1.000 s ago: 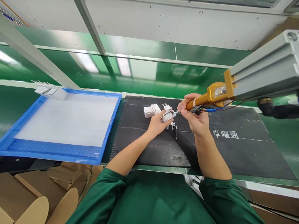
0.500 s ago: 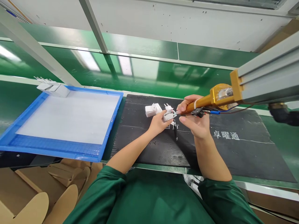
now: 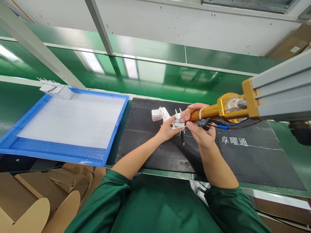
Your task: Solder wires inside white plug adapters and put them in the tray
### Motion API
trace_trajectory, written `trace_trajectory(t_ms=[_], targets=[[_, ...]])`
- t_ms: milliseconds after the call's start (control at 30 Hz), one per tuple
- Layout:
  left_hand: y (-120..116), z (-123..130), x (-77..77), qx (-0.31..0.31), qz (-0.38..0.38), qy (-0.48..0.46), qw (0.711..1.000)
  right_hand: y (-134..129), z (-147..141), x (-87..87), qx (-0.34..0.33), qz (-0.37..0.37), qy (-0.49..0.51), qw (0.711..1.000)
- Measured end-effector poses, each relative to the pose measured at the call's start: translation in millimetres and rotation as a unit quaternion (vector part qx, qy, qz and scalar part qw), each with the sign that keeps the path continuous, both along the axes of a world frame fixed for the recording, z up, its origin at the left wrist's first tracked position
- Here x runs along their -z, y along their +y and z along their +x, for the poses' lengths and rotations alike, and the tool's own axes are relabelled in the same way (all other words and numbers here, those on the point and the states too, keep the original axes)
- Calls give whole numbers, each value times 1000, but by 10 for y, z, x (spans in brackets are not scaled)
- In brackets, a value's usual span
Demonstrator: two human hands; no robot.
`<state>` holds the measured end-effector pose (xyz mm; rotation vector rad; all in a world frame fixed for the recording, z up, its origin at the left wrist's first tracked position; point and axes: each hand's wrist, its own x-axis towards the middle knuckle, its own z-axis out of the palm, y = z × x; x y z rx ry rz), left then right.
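My left hand (image 3: 167, 128) has its fingers closed round a white plug housing (image 3: 178, 123) above the black mat. Two metal pins of a white plug piece (image 3: 178, 114) point up behind it. My right hand (image 3: 200, 127) wraps round the front end of a gold-coloured tool (image 3: 206, 112), its fingertips against the right side of the housing. A small black switch with wires (image 3: 204, 123) sits under the tool beside my right fingers. Left of my left hand, white plug parts (image 3: 160, 114) lie on the mat. Black tweezers (image 3: 182, 138) lie just below the housing.
The gold tool hangs from a thick grey metal arm (image 3: 282, 89) at the right. A blue tray (image 3: 107, 158) with a white sheet is at the left, white plugs (image 3: 56, 90) at its back corner. Folded cardboard (image 3: 29, 194) sits below. The black mat (image 3: 257, 161) bears white lettering.
The housing has turned in my left hand, and its plug pins now point more upright. My right fingertips have come closer to it. The tool and grey arm appear slightly further right.
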<state>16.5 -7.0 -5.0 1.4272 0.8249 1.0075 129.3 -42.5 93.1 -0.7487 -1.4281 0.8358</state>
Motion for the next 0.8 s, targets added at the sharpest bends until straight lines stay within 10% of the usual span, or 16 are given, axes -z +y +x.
trace_trajectory(t_ms=[467,800], targets=[[98,-82,-63,-102,-51,97,989,92,42,8,-6,41,26,999],[73,-157,-155,-61,-44,82,994,282,414,248,202,104,-53,972]])
